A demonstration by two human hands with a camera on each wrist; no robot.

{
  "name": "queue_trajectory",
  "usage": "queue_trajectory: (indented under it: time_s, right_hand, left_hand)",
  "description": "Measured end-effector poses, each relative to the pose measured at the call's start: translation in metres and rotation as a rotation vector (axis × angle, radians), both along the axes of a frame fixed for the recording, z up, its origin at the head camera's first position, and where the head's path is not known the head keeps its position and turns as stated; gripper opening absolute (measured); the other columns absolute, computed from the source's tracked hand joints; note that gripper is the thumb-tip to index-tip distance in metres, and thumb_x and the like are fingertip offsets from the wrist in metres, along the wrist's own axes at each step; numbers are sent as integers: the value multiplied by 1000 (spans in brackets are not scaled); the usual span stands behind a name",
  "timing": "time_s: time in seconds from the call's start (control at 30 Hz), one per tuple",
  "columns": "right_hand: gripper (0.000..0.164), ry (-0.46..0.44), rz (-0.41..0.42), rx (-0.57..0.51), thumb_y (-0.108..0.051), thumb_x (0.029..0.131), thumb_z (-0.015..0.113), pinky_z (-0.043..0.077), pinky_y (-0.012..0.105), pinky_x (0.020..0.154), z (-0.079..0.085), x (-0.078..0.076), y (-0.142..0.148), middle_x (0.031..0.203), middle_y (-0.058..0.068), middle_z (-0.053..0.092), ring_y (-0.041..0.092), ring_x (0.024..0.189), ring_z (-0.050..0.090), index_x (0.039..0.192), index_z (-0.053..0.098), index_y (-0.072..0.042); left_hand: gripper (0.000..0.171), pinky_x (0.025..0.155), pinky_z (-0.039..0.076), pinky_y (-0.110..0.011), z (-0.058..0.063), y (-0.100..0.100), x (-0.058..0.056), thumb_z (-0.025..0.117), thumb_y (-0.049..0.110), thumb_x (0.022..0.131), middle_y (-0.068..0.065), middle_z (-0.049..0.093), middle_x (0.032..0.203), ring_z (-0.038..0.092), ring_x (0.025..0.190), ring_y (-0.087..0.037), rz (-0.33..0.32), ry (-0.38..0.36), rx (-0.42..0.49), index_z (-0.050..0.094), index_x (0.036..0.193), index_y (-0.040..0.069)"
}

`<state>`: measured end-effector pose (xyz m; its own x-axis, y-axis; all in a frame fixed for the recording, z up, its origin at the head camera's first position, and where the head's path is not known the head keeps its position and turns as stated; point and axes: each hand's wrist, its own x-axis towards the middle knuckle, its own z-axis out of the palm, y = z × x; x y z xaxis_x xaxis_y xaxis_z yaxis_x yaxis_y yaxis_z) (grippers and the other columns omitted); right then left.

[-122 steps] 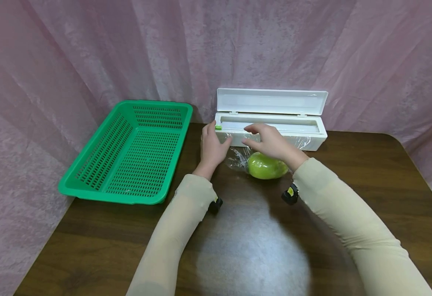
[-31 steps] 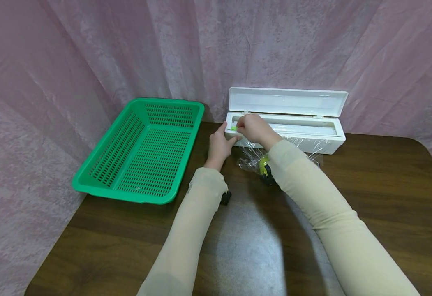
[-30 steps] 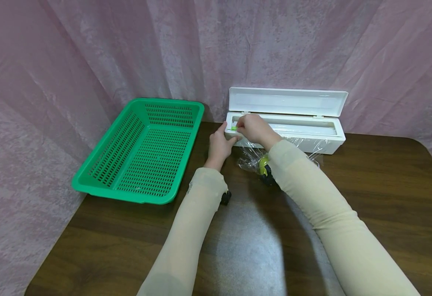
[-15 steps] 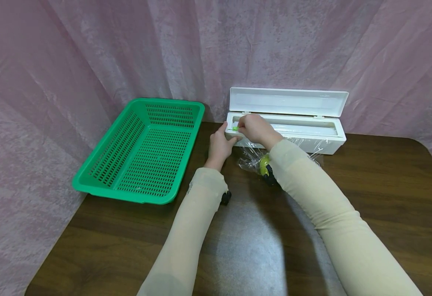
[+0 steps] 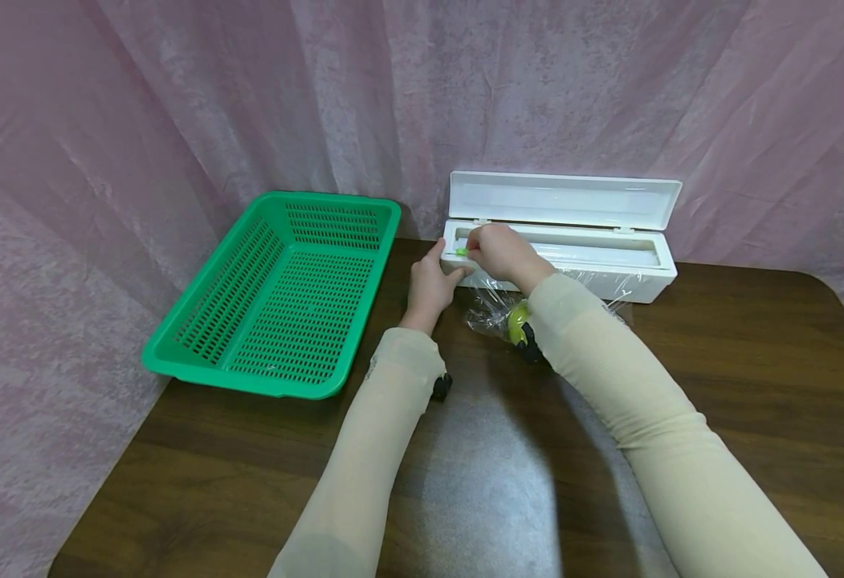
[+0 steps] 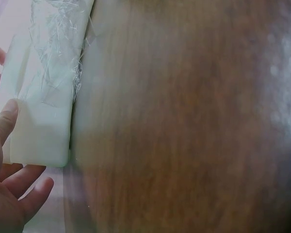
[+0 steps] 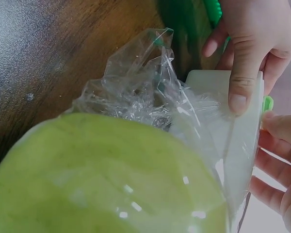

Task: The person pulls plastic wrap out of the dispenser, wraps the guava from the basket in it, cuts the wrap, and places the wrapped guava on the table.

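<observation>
A white cling film dispenser [image 5: 634, 285] lies lengthwise at the back of the table, lid raised. My left hand [image 5: 430, 287] grips its left end, thumb on the front face and fingers round the end, as the left wrist view shows. With thumb and fingertips, my right hand [image 5: 503, 253] pinches the small green slide cutter [image 5: 461, 252] on the front rim, near the left end. Clear cling film [image 7: 136, 97] hangs from the dispenser over a smooth green fruit [image 7: 102, 170], mango-like in shape. In the head view my right sleeve and wrist camera hide most of that fruit.
A green slotted plastic basket [image 5: 374, 273] stands to the left of the dispenser. Pink curtain [image 5: 320, 96] hangs directly behind the dispenser's raised lid [image 5: 562, 199]. The dark wooden table [image 5: 754, 361] extends to the right and front.
Since the oldest frame my right hand has moved left from above the fruit to the green cutter and pinched it. Over the last second both hands have hardly moved.
</observation>
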<state>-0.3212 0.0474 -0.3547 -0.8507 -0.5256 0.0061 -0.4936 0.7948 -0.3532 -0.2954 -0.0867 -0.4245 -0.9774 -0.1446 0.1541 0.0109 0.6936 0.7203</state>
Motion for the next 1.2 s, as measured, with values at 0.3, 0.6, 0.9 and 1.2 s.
queue_trajectory:
  time_s: [0.3,0.6,0.9,1.2]
  right_hand:
    - [23,-1,0,24,-12,95,54,47,43,92,3,2,5,109,18,66,32,101,62,110,64,2]
    - [20,-4,-25,-2,-12,95,55,49,42,90,2,4,16,105,16,67,30,96,62,107,65,0]
    - [22,-24,-29,-17,-14,95,55,48,43,91,0,2,18,108,16,67,30,99,62,109,65,0]
    - [22,-22,-23,-14,-15,94,57,48,42,92,-1,1,20,108,16,67,29,100,63,109,66,0]
  left_hand:
    - [74,99,46,-35,1,0,-1,73,36,82,-12,51,139,56,120,-27,-4,10,-8,41,144,10]
    - [76,99,47,-36,0,-2,0,69,41,83,-16,55,134,65,91,-31,-7,-7,-12,37,146,11]
    - [77,100,45,-37,-1,-2,-1,70,41,82,-13,49,141,61,108,-30,-7,-2,-6,38,145,10]
    - [76,100,46,-37,-1,-1,0,70,41,82,-14,49,141,54,121,-28,-5,-4,-7,39,145,11]
